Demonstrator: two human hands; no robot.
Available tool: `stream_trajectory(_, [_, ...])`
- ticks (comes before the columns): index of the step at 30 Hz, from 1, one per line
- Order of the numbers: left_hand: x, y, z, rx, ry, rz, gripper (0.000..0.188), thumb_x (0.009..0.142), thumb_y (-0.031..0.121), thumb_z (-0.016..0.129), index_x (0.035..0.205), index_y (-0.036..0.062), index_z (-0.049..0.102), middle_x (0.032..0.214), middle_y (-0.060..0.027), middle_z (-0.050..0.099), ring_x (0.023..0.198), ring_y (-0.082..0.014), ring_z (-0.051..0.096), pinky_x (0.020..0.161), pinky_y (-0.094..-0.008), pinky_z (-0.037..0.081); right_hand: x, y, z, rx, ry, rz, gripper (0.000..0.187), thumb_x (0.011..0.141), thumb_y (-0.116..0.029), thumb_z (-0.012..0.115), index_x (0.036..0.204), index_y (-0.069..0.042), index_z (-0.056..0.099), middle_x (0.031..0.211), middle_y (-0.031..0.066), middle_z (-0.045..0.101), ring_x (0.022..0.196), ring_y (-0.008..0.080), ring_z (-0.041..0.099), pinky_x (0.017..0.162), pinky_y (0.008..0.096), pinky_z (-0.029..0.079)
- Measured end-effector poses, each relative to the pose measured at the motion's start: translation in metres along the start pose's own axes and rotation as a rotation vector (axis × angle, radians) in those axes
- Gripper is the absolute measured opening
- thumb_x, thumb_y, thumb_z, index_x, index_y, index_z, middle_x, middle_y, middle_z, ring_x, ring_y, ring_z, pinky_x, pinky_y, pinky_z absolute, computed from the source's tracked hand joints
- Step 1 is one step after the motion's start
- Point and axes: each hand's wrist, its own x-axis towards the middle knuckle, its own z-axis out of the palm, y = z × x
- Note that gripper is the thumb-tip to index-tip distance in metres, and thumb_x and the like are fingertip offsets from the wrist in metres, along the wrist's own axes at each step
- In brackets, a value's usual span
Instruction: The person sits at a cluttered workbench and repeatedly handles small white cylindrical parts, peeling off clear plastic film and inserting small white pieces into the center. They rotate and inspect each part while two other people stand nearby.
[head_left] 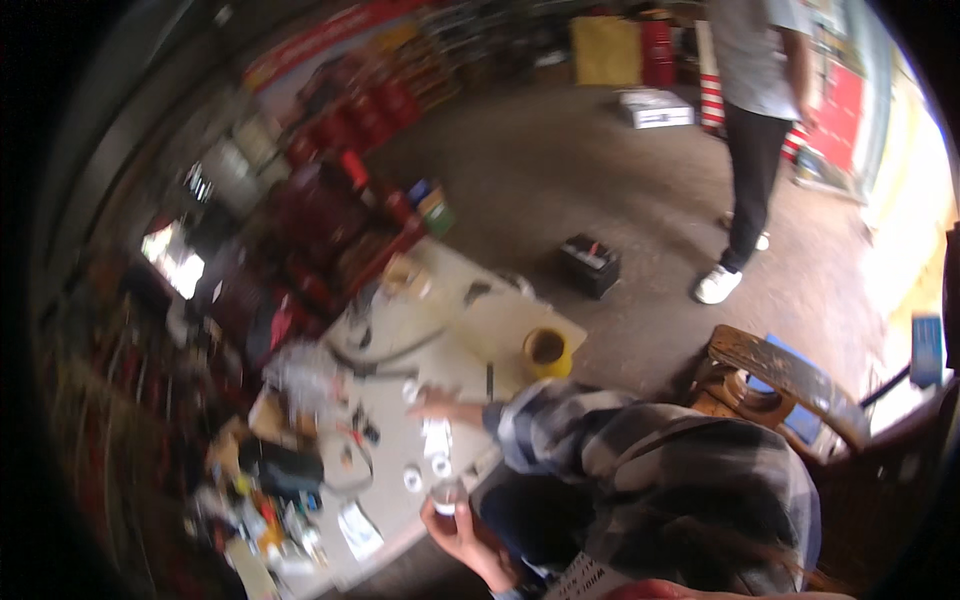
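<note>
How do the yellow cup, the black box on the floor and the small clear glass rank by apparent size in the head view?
1. Black box, though it lies farther away.
2. Yellow cup, only slightly smaller; close call.
3. Small clear glass, held by the left hand.

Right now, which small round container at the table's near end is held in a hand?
The clear cup, gripped by the hand from the lower edge; the white caps lie untouched.
</note>
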Motion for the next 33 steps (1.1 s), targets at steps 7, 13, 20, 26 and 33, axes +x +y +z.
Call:
stream_trajectory(7, [0.014,-0.032,-0.004,-0.033,0.082,-0.063,0.047,0.081,0.016,0.068,0.119,0.006,0.042,0.11,-0.0114,0.053,0.103,-0.0219,0.053,0.086,-0.0314,0.041,-0.049,-0.036,-0.036,0.423,0.085,-0.217,0.058,0.075,-0.047,0.066,0.113,-0.006,0.052,0.114,0.0169,0.053,0.11,0.0292,0.048,0.092,0.0366,0.04])
stream_trajectory(13, [0.017,-0.033,0.003,-0.019,-0.037,-0.089,0.052,0.081,0.017,0.067,0.125,0.0052,0.042,0.115,-0.0111,0.051,0.107,-0.0227,0.052,0.085,-0.0313,0.041,-0.085,-0.049,-0.066,0.89,0.069,-0.379,0.041,0.077,-0.031,0.07,0.105,-0.006,0.053,0.097,0.0043,0.055,0.089,0.0144,0.053,0.076,0.0263,0.044])
stream_trajectory(20, [0.028,-0.028,0.016,-0.04,-0.149,0.012,0.055,0.082,0.009,0.061,0.131,-0.0023,0.038,0.122,-0.0144,0.049,0.113,-0.0249,0.049,0.098,-0.0355,0.037,-0.155,-0.036,-0.097,1.293,0.366,-0.296,0.03,0.081,-0.004,0.063,0.108,0.0,0.051,0.097,0.0067,0.06,0.088,0.0149,0.056,0.078,0.0265,0.045])
stream_trajectory(26, [0.035,-0.022,0.044,-0.009,-0.234,0.048,0.058,0.076,-0.006,0.064,0.129,-0.0016,0.04,0.124,-0.0105,0.047,0.113,-0.0227,0.049,0.098,-0.0341,0.038,-0.203,-0.036,-0.131,1.358,0.466,-0.323,0.013,0.085,-0.004,0.059,0.094,-0.009,0.051,0.084,-0.003,0.052,0.078,0.0068,0.052,0.069,0.0204,0.042])
stream_trajectory(33, [0.024,-0.008,0.055,-0.045,-0.321,0.022,0.058,0.078,-0.004,0.065,0.13,-0.0029,0.039,0.126,-0.0132,0.048,0.115,-0.0254,0.05,0.099,-0.0352,0.039,-0.244,-0.072,-0.151,1.505,0.253,-0.384,0.017,0.084,-0.003,0.063,0.094,-0.009,0.05,0.088,-0.001,0.057,0.08,0.0064,0.052,0.072,0.0196,0.039])
